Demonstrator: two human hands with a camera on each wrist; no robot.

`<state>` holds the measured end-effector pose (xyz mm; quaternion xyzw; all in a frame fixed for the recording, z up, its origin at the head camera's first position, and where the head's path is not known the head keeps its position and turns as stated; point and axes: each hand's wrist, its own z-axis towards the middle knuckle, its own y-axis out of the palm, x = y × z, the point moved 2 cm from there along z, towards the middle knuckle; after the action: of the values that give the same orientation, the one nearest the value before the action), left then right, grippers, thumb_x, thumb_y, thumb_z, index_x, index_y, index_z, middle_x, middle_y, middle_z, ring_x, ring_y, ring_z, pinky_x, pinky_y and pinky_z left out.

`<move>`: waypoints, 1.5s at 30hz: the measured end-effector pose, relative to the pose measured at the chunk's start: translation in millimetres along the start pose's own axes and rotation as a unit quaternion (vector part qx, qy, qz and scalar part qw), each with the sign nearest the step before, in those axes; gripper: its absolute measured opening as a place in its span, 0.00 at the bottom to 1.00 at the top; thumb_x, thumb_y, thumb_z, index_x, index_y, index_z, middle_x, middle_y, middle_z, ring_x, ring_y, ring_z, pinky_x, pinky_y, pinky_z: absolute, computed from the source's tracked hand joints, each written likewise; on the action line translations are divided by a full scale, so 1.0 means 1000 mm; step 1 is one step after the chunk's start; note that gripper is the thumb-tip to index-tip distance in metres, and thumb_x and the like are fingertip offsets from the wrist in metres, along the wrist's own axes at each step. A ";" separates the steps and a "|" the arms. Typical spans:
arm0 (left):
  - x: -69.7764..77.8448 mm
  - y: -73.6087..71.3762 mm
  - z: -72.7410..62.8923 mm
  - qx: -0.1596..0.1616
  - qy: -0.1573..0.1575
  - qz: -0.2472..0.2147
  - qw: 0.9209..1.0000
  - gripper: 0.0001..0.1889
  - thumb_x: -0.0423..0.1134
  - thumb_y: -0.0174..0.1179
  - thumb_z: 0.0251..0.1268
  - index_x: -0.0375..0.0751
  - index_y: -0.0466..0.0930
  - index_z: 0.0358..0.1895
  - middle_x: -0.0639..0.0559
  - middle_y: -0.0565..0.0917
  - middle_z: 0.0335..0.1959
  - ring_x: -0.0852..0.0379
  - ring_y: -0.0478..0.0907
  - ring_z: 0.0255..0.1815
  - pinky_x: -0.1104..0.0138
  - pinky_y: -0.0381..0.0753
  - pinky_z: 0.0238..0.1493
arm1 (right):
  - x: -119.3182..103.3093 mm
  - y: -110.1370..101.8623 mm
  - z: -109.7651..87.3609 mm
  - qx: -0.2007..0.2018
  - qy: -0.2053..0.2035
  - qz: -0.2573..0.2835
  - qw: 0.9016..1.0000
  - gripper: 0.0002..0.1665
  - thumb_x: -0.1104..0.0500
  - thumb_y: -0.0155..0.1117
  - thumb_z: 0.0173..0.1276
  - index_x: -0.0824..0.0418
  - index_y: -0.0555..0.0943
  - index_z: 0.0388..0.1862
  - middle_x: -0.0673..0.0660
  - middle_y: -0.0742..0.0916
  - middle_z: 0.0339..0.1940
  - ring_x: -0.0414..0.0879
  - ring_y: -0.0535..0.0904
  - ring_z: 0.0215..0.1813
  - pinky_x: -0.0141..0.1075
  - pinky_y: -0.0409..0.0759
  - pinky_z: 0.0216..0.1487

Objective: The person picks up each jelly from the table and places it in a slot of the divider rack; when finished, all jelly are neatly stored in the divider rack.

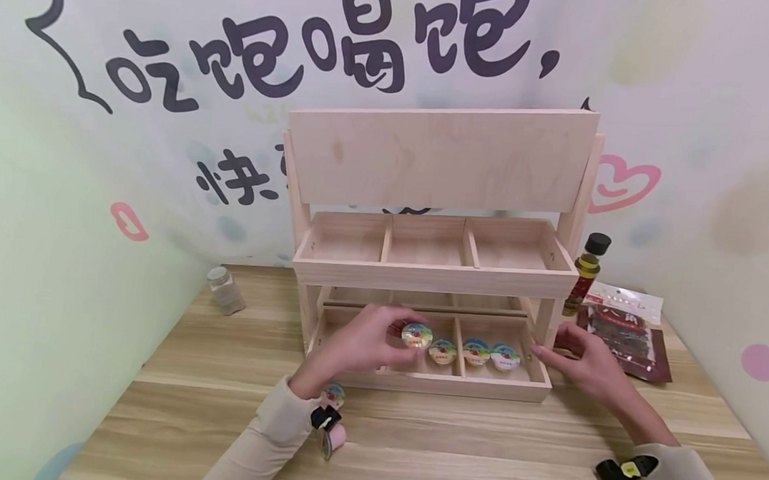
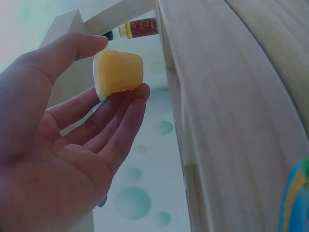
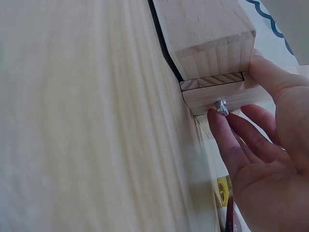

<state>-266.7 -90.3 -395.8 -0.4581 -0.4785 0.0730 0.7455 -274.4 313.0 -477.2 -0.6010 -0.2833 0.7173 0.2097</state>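
Observation:
My left hand (image 1: 370, 336) pinches a jelly cup (image 1: 416, 335) between thumb and fingers, just above the lower tray of a wooden rack (image 1: 434, 278). In the left wrist view the cup's yellow body (image 2: 119, 72) shows. One jelly cup (image 1: 442, 351) sits in the middle compartment below; an orange-sided cup (image 1: 476, 351) and a paler cup (image 1: 505, 357) are in the right one. At the rack's right side, my right hand (image 1: 588, 363) grips the frame, its fingertips by a metal bolt (image 3: 221, 107).
By my left sleeve, a lidded cup (image 1: 333, 395) and a pink cup on its side (image 1: 337, 436) lie on the table (image 1: 478, 452). A clear jar (image 1: 225, 290) stands back left. Right of the rack are a dark-capped bottle (image 1: 582, 281) and a spice packet (image 1: 625, 336).

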 end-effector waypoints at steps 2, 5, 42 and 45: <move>0.001 -0.002 0.001 0.003 0.002 0.006 1.000 0.23 0.38 0.74 0.69 0.43 0.85 0.66 0.50 0.91 0.58 0.56 0.87 0.53 0.52 0.89 0.60 | 0.000 -0.001 -0.001 0.001 -0.001 -0.001 1.000 0.32 0.44 0.72 0.78 0.63 0.79 0.68 0.67 0.87 0.64 0.68 0.83 0.69 0.63 0.83 0.67; 0.003 -0.003 0.004 -0.001 0.002 0.011 1.000 0.22 0.37 0.75 0.68 0.41 0.86 0.64 0.49 0.91 0.55 0.54 0.88 0.52 0.52 0.89 0.59 | 0.000 -0.001 -0.001 0.001 -0.003 -0.001 1.000 0.32 0.44 0.72 0.78 0.64 0.79 0.68 0.67 0.87 0.64 0.68 0.83 0.68 0.63 0.83 0.67; -0.010 0.013 0.030 -0.102 -0.031 0.138 0.985 0.20 0.41 0.77 0.62 0.38 0.89 0.56 0.48 0.90 0.46 0.51 0.84 0.47 0.65 0.80 0.47 | 0.001 0.000 0.000 0.001 -0.002 0.008 1.000 0.34 0.43 0.72 0.77 0.64 0.78 0.70 0.67 0.86 0.65 0.68 0.83 0.69 0.65 0.82 0.67; -0.010 0.013 0.030 -0.104 -0.037 0.135 0.985 0.21 0.42 0.77 0.63 0.38 0.89 0.57 0.48 0.90 0.47 0.51 0.83 0.47 0.64 0.80 0.48 | 0.001 0.000 -0.001 0.000 -0.001 0.010 1.000 0.34 0.43 0.72 0.77 0.64 0.78 0.70 0.67 0.86 0.65 0.68 0.83 0.69 0.64 0.82 0.67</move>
<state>-290.9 -69.9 -408.7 -0.5909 -0.4442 0.1400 0.6587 -273.8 313.7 -477.6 -0.6031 -0.2775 0.7198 0.2028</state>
